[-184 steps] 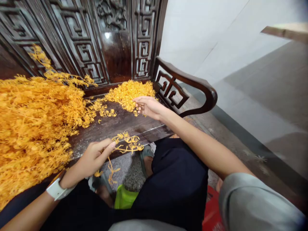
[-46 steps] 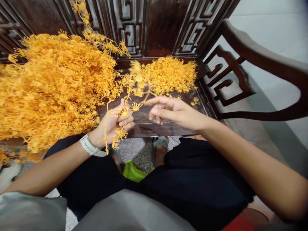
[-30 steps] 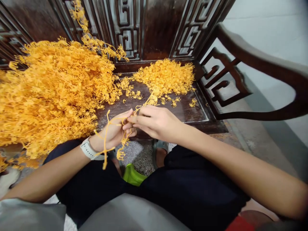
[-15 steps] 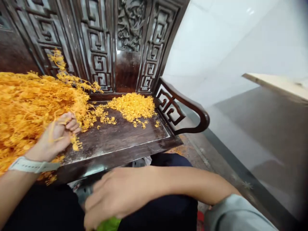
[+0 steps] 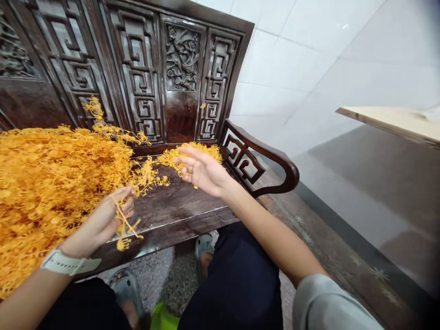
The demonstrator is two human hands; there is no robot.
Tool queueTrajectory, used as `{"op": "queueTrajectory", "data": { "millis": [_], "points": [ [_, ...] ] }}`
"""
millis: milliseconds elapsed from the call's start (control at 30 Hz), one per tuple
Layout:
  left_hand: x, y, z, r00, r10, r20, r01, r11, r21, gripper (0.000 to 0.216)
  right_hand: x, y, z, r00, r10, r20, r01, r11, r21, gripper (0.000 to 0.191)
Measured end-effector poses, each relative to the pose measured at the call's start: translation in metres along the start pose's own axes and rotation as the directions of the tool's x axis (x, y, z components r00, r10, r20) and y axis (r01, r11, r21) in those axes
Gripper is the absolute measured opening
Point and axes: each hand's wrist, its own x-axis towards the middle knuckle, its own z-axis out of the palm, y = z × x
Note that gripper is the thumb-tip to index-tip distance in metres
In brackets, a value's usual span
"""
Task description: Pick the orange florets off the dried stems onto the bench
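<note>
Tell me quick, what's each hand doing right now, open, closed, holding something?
Left hand: closed, holding a yellow stem.
Right hand: open, fingers apart, nothing visible in it, near the small pile.

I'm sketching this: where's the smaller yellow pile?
Head view, centre: the smaller yellow pile lies on the bench, left of the armrest, partly behind the right hand.
</note>
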Motion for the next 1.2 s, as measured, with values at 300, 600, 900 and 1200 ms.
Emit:
{"op": "queueTrajectory", "data": {
  "millis": [300, 600, 900, 1200],
  "points": [
    [0.020, 0.005, 0.049, 0.967, 0.213, 0.140, -0.250, 0.904, 0.346, 0.033, 0.010, 0.026, -0.019, 0.911, -0.408, -0.053, 0.320, 0.785, -0.531, 0.034],
    [0.029, 0.005, 0.054, 0.917, 0.167, 0.363, -0.194, 0.980, 0.037, 0.024, -0.002, 0.044, -0.009, 0.990, -0.125, 0.070, 0.141, 0.926, -0.350, 0.053],
    [0.033, 0.003, 0.048, 0.902, 0.071, 0.426, -0.062, 0.997, -0.035, 0.030, 0.002, 0.059, -0.003, 0.976, -0.211, 0.052, 0.214, 0.892, -0.398, 0.040],
    [0.035, 0.010, 0.036, 0.868, 0.332, 0.370, -0.464, 0.807, 0.364, 0.041, 0.005, 0.056, -0.013, 0.996, -0.072, 0.053, 0.084, 0.961, -0.264, 0.049]
  ]
}}
